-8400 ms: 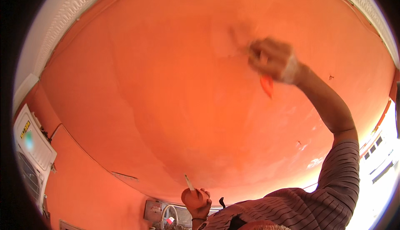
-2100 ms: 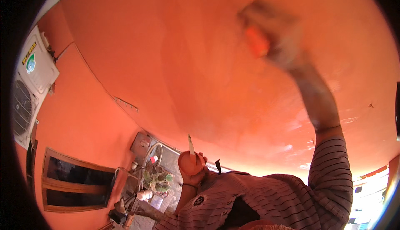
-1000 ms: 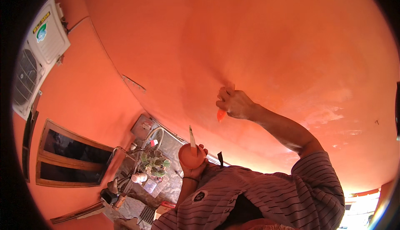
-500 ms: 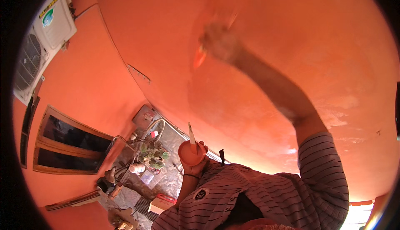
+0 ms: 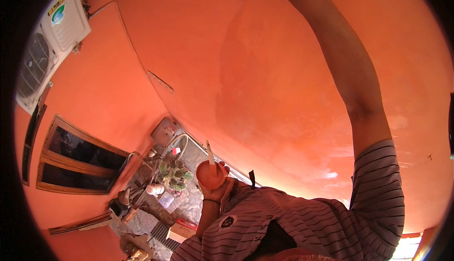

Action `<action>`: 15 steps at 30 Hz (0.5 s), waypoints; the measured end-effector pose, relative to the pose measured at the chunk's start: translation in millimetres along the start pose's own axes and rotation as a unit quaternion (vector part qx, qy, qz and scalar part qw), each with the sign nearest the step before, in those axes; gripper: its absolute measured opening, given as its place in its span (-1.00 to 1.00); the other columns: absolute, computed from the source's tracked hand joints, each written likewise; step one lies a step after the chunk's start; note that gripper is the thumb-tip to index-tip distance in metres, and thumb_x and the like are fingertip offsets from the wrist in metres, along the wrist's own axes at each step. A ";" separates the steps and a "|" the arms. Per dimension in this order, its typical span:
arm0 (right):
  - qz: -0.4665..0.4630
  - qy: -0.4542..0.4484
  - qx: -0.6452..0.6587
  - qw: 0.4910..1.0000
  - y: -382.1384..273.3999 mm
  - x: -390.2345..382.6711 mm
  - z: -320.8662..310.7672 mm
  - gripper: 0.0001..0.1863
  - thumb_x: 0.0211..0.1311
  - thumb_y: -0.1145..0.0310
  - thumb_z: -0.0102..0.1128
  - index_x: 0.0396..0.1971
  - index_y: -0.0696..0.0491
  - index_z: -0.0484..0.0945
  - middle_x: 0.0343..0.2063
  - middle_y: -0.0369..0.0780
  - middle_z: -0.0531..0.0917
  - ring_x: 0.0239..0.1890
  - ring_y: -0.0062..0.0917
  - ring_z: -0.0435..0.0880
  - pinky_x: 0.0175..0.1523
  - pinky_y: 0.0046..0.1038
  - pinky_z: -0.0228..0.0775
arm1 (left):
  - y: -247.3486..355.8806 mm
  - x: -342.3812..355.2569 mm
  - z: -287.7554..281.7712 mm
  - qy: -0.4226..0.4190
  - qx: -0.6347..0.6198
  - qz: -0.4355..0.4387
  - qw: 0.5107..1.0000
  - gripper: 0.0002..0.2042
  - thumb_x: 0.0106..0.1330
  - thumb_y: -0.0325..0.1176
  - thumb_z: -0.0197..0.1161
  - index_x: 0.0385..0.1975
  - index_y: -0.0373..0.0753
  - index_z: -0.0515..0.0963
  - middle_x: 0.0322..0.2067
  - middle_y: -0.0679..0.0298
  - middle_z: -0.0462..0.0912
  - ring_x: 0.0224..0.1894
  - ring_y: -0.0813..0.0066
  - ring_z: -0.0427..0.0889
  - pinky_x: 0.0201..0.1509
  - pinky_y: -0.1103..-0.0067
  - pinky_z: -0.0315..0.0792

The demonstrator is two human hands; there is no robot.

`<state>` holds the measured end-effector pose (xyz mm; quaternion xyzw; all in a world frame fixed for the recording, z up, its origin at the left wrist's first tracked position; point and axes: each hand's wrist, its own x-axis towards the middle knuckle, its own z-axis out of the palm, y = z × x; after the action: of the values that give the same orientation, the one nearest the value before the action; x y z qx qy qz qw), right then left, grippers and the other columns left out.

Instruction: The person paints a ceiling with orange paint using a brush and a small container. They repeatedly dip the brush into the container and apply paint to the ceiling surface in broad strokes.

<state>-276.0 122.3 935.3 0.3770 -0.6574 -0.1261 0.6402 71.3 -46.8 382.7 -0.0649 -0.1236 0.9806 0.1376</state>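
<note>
My left hand (image 5: 215,194) is low and left of centre, its fingers wrapped round a small orange bowl (image 5: 206,181). A thin, pale, flat stick (image 5: 210,153) leans up out of the bowl and past its far rim. My right arm (image 5: 347,57) stretches up along the orange wall (image 5: 189,48), and the right hand lies beyond the upper edge of the picture. On the wall, a darker, wet-looking patch (image 5: 241,76) spreads left of that arm, with a shiny area lower on the right.
A white air-conditioner outdoor unit (image 5: 64,31) hangs on the left wall above a wood-framed window (image 5: 78,161). Down by the floor stand a potted plant (image 5: 176,175), a pinkish jar (image 5: 154,189) and a red-and-cream box (image 5: 182,230). A small hook rail (image 5: 161,82) is fixed to the wall.
My right hand, blurred and holding a tool with an orange end, has moved up out of the picture. The left hand and bowl have shifted slightly left.
</note>
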 end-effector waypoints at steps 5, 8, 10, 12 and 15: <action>0.040 -0.195 0.087 0.976 -95.6 -90.8 7.4 -0.74 0.35 0.05 0.13 -0.26 -0.09 0.65 -0.14 -0.22 0.64 -0.03 -0.25 0.67 -0.05 -0.04 0.55 | -10.9 13.3 8.3 0.024 -0.007 -0.013 1.000 -0.37 0.40 0.25 0.12 0.28 -0.09 0.45 0.22 0.02 0.43 0.24 0.00 0.40 0.00 0.02 0.63; -0.107 -0.431 0.186 0.876 -193.0 -205.1 -6.8 -0.79 0.20 0.17 0.18 -0.29 -0.10 0.72 -0.11 -0.09 0.68 0.01 -0.20 0.68 0.00 0.08 0.56 | -12.4 15.8 13.1 0.022 0.004 -0.022 1.000 -0.39 0.40 0.23 0.13 0.27 -0.07 0.46 0.22 0.04 0.43 0.24 0.02 0.40 0.01 0.02 0.62; -0.002 -0.517 0.338 0.786 -238.7 -275.7 -31.2 -0.87 0.20 0.30 0.23 -0.28 -0.06 0.67 -0.17 -0.14 0.64 0.01 -0.17 0.63 0.01 -0.11 0.56 | -11.1 14.2 14.3 0.004 0.001 -0.042 0.999 -0.41 0.39 0.21 0.14 0.27 -0.05 0.46 0.23 0.05 0.42 0.26 0.02 0.39 0.03 -0.01 0.61; 0.113 -0.536 0.376 0.747 -271.8 -324.6 -63.3 -0.88 0.20 0.33 0.24 -0.27 -0.05 0.66 -0.19 -0.16 0.65 -0.04 -0.17 0.65 -0.02 -0.11 0.56 | -6.1 13.3 15.0 0.057 0.034 -0.012 0.998 -0.31 0.36 0.30 0.10 0.29 -0.10 0.44 0.19 0.02 0.50 0.18 -0.05 0.49 -0.11 0.06 0.62; 0.234 -0.548 0.411 0.690 -287.9 -369.4 -124.2 -0.84 0.21 0.31 0.23 -0.22 -0.08 0.67 -0.24 -0.16 0.67 -0.10 -0.19 0.69 -0.06 -0.13 0.56 | -0.7 7.2 16.1 0.072 0.031 -0.017 0.997 -0.28 0.35 0.32 0.11 0.31 -0.14 0.42 0.19 -0.02 0.50 0.19 -0.12 0.50 -0.15 0.05 0.64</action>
<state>-101.8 207.5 491.2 0.3003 -0.9444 0.1261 -0.0440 62.0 -47.7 397.7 -0.1285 -0.0845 0.9742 0.1649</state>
